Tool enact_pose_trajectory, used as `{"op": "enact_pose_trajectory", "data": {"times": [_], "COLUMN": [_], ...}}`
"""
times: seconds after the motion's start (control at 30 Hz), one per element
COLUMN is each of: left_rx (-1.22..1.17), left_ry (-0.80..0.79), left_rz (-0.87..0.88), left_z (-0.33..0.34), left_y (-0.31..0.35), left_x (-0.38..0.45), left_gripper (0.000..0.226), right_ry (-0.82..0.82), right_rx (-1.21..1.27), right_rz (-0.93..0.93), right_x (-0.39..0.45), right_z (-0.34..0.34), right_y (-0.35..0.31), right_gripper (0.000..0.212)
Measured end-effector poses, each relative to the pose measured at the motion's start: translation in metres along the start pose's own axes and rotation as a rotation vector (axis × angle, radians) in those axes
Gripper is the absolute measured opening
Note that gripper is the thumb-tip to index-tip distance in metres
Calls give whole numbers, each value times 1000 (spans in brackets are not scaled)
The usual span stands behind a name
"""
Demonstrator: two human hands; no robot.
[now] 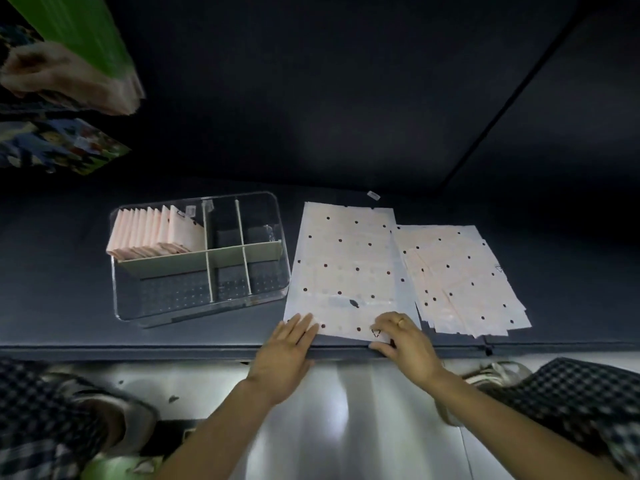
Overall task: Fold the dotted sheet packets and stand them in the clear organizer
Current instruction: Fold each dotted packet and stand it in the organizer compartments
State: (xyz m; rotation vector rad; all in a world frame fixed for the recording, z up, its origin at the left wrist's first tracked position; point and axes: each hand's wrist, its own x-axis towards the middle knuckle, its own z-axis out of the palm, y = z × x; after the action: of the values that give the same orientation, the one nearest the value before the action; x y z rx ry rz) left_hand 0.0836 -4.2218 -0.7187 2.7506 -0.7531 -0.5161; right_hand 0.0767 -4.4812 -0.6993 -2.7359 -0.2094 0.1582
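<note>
Here, in the head view, a flat dotted sheet packet point(346, 268) lies on the dark desk point(52, 278), its near short edge right at the desk's near edge and its long axis running away from the person toward the far edge. Both hands are at that near short edge. The left hand point(282, 355) lies flat, fingers straight and together, with the fingertips resting on the packet's near left corner; it holds nothing. The right hand point(403, 336) sits on the near right corner with fingers bent down onto the packet and the thumb at its edge, which looks like the start of a pinch, though whether the corner is actually lifted I cannot tell. Since the packet stretches straight away from both hands, the coming fold would likely carry the near edge forward along that long axis, and the right hand seems the better placed to lift. Just beside the packet, toward the desk's right end, a fanned stack of unfolded packets point(464, 278) waits, its left edge tucked a little under the packet. On the packet's other side, near it, stands the clear organizer point(270, 292), where folded packets point(156, 233) already stand on edge in the far left compartment; the other compartments look unfilled.
</note>
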Motion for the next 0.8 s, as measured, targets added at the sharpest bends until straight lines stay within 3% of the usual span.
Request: {"op": "enact_pose_trajectory", "data": {"times": [0.17, 0.3, 0.43, 0.63, 0.7, 0.8], "left_rx": [56, 53, 24, 74, 67, 11], "left_ry": [33, 79, 108, 143, 192, 114], "left_rz": [-21, -51, -83, -59, -43, -45], "left_z": [0, 1, -1, -12, -11, -7], "left_y": [8, 14, 17, 23, 23, 21], "left_x": [0, -6, -9, -14, -18, -20], "left_gripper": [58, 54, 52, 56, 55, 49], "right_ry": [83, 103, 30, -36, -13, 101], "right_rx": [57, -27, -84, 73, 70, 36], "right_rz": [-80, -169, -181, -77, -95, -192], "right_x": [-3, -4, -1, 1, -1, -6], "right_z": [4, -1, -2, -1, 0, 3], "right_y": [-2, -4, 1, 12, 10, 3], "right_gripper": [13, 18, 3, 36, 27, 17]}}
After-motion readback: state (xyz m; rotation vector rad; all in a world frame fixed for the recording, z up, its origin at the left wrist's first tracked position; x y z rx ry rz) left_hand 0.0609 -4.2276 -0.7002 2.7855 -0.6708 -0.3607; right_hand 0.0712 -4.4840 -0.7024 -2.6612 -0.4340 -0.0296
